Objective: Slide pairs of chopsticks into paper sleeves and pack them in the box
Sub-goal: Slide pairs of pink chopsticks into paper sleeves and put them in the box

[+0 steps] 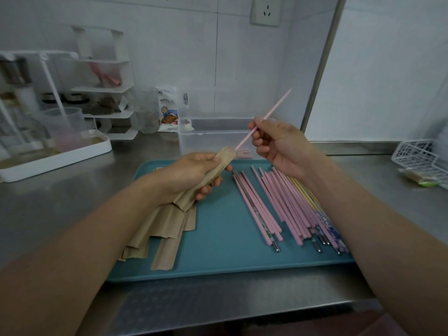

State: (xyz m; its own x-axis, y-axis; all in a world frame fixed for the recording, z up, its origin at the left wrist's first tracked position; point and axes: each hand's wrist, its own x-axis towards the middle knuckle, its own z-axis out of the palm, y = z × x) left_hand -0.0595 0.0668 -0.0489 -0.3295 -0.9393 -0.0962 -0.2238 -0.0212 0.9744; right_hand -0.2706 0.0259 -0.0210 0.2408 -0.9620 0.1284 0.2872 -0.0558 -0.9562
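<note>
left hand (191, 173): grips brown paper sleeve (219, 166) | right hand (278, 144): pinches thin pink chopstick (264, 118), lower tip at sleeve mouth

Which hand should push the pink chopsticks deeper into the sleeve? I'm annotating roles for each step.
The right hand. It already pinches the pink chopsticks, whose tips sit at the mouth of the paper sleeve. The left hand grips that sleeve, so it can only steady it.

No legible text anywhere.
</note>
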